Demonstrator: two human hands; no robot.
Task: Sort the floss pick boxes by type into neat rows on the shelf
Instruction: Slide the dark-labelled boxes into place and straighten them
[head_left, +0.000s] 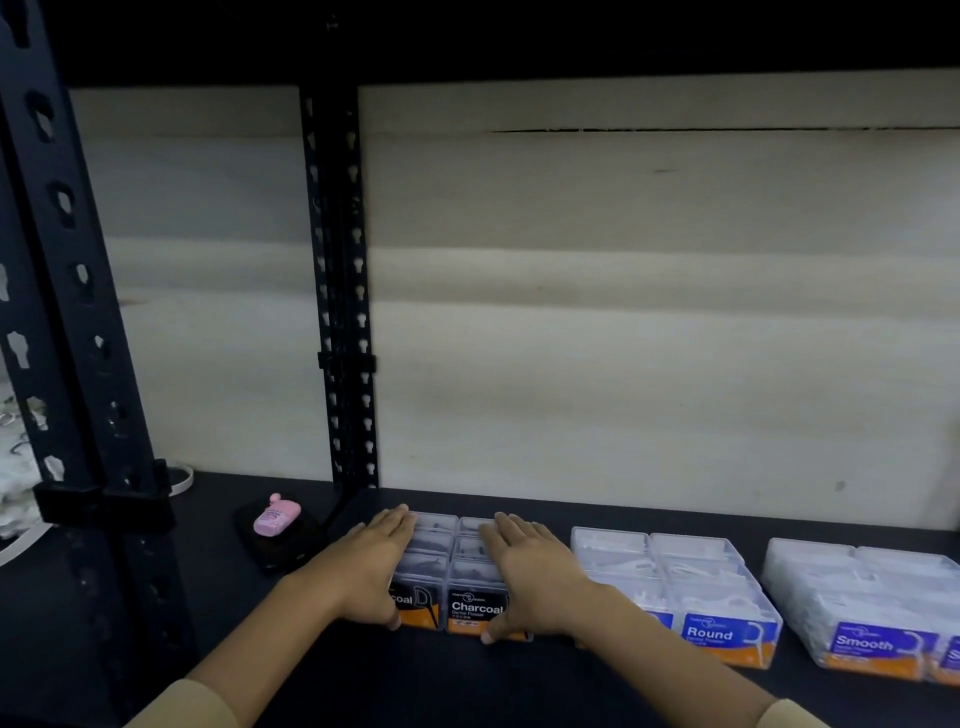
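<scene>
On the black shelf (519, 680) a block of clear Charcoal floss pick boxes (470, 587) stands in two columns, several deep. My left hand (371, 564) lies flat against the block's left side, fingers straight. My right hand (530, 571) presses flat on its right side and top, thumb at the front corner. To the right stands a block of Round boxes (685, 587), its front left box partly hidden by my right wrist. Further right is a block of Smooth boxes (857, 608), cut off by the frame edge.
A small pink floss container (278, 517) lies on a dark object to the left of my hands. A black perforated upright (343, 291) rises behind the Charcoal block, another upright (67, 291) at far left. A pale wall backs the shelf.
</scene>
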